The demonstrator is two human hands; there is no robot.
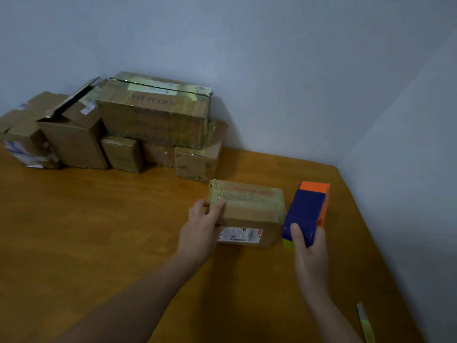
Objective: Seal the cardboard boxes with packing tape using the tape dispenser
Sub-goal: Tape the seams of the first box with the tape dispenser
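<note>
Far over at ten o'clock, a pile of brown cardboard boxes [74, 139] sits against the pale blue-grey wall [272, 70]. A large taped carton [153, 115] lies across the top of the smaller ones, and the box beside it at its nine o'clock has its flaps gaping. They all stand on an orange-brown wooden table [99, 231] that fills the room's corner.

Coming toward the middle, the person's left hand [201, 226] reaches in from seven o'clock and grips the left end of a small brown cardboard box [252, 209], fingers curled over its top edge. That box lies flat on the table a little right of centre, well apart from the pile. Shiny tape shows across its top, and a white printed label [239, 235] faces the person on its near side.

Just beside the box at its three o'clock is a blue and orange plastic tape dispenser [308, 209], its orange end pointing toward twelve o'clock. I cannot tell whether it touches the box. The right hand [310, 251] holds its near end, thumb laid on the blue top and fingers wrapped round the far side.

Down at five o'clock, a thin yellowish strip of tape [364, 323] lies at the table's edge.
</note>
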